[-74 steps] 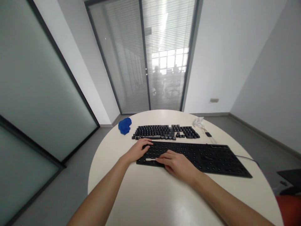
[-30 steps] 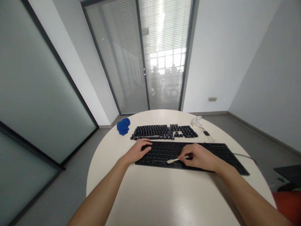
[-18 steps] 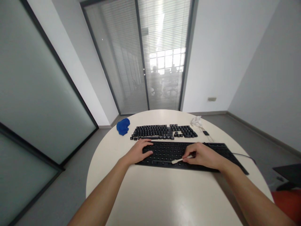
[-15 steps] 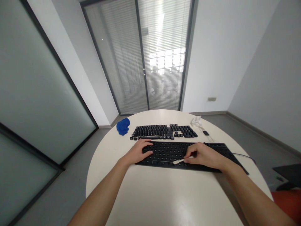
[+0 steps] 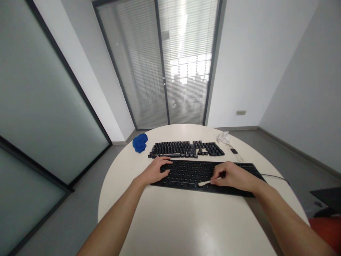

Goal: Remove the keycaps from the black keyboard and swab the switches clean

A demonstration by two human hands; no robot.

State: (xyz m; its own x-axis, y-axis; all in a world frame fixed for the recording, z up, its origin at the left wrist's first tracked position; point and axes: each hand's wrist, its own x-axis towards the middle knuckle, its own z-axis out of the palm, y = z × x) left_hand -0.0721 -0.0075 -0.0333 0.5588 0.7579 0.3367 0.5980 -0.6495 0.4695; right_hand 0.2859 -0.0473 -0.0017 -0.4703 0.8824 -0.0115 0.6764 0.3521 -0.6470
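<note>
A black keyboard base point(image 5: 186, 173) with its keycaps off lies across the table in front of me. My left hand point(image 5: 154, 172) rests on its left end, fingers stretched out and thumb spread apart from them, pressing on the surface. Between the thumb and fingers of my right hand point(image 5: 226, 175) is a thin stick with a thick whitish tip, which looks like a cotton swab point(image 5: 203, 184). Its tip points left, at the front row near the long space-bar slot. The right palm and forearm cover part of the keyboard's right side.
Black keycaps point(image 5: 173, 147) lie in rows behind the keyboard. A blue cloth point(image 5: 140, 143) is at the table's back left. Crumpled white material point(image 5: 223, 137) and a small black piece point(image 5: 233, 151) lie back right. A cable point(image 5: 275, 176) runs off the keyboard's right side.
The keyboard base has shifted slightly to the left and turned a little. My right hand with the cotton swab has moved slightly right; my left hand keeps its place on the keyboard.
</note>
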